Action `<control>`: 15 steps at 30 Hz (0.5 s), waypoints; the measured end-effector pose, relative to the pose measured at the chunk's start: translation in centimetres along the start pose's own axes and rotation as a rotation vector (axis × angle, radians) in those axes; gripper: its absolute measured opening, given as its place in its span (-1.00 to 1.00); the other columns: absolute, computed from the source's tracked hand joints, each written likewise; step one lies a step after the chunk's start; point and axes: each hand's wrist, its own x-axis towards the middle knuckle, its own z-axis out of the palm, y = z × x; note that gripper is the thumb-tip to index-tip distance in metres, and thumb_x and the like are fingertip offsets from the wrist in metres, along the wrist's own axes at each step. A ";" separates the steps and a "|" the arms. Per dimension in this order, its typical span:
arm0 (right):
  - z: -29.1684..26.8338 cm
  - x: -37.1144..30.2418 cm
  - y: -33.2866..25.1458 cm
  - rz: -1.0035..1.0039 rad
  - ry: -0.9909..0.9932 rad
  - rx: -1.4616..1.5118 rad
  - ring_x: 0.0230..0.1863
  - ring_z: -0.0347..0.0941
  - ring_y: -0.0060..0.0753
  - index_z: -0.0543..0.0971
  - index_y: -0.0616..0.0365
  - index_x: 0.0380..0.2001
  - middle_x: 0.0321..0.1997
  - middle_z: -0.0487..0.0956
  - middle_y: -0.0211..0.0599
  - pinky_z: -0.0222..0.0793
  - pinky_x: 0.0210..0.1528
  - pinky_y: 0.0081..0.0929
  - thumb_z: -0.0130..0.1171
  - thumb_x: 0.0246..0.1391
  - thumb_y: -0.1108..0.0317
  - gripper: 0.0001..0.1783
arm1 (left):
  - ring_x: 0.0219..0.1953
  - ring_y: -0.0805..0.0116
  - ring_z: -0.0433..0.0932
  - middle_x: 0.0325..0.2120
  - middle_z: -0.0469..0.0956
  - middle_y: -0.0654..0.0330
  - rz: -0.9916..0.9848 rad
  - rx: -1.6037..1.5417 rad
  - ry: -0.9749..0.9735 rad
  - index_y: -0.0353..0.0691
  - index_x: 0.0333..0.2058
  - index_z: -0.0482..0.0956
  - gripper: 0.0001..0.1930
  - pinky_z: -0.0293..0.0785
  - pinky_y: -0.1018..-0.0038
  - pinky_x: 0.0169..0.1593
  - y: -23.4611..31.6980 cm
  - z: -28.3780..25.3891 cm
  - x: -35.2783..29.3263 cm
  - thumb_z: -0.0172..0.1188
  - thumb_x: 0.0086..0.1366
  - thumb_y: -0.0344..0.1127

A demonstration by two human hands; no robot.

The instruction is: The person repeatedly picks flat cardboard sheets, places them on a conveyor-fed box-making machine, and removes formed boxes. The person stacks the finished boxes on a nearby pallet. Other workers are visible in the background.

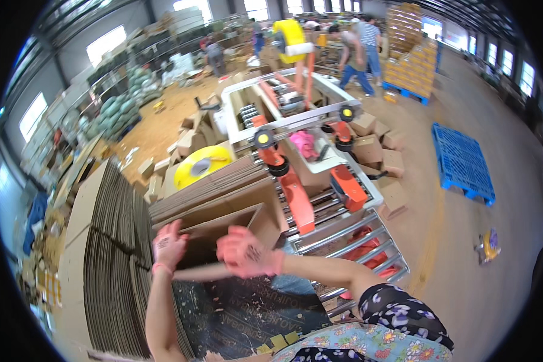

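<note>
An open cardboard box stands in front of me, at the near end of the roller conveyor. Both my hands wear pink gloves with dark print on the back. My left hand is at the box's left near corner, its fingers stretched upward against the cardboard. Above the near side of the box, my right hand reaches across from the right with fingers apart, somewhat blurred. A pale near flap runs below the two hands. The box's dark inside is partly hidden by them.
Flat cardboard stacks rise at my left, with more folded sheets behind the box. A dark worktop lies before me. Beyond stands a box-taping machine with a yellow tape roll. A blue pallet lies right.
</note>
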 end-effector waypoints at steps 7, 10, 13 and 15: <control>-15.5 -7.3 -7.8 -0.054 -0.579 1.001 -0.49 0.36 -0.01 0.34 0.21 -0.70 -0.62 0.36 -0.19 0.31 -0.42 -0.22 0.10 0.07 0.26 -0.64 | -0.72 0.18 0.42 -0.79 0.39 0.20 0.144 0.005 0.110 -0.04 -0.78 0.33 -0.62 0.30 0.22 -0.58 9.5 0.5 -15.8 0.16 0.08 -0.02; -12.4 -7.3 -8.9 0.388 -1.072 0.993 -0.54 0.41 -0.27 0.37 0.23 -0.61 -0.60 0.40 -0.25 0.27 -0.45 -0.30 0.06 0.20 0.20 -0.62 | -0.25 0.12 0.45 -0.30 0.44 0.07 0.273 0.282 -0.711 -0.10 -0.31 0.44 -0.75 0.34 0.27 -0.21 19.4 -1.5 -14.4 0.15 0.18 -0.07; -6.0 -10.5 -11.1 0.336 -1.005 0.569 -0.32 0.49 -0.27 0.47 0.20 -0.33 -0.35 0.51 -0.18 0.42 -0.25 -0.33 0.03 0.19 0.18 -0.73 | -0.26 0.09 0.56 -0.32 0.56 0.14 0.717 0.107 -0.497 -0.04 -0.43 0.60 -0.67 0.44 0.10 -0.28 11.7 0.8 -19.7 0.12 0.15 0.09; -6.5 -10.2 -11.8 0.007 -0.682 0.369 0.10 0.39 -0.18 0.45 0.20 -0.10 0.07 0.44 -0.09 0.37 0.06 -0.26 -0.01 0.18 0.19 -0.66 | 0.10 0.02 0.44 0.05 0.41 -0.12 0.750 -0.133 -0.376 -0.25 0.04 0.50 -0.56 0.40 0.23 0.12 13.8 -6.9 -20.5 0.10 0.27 -0.10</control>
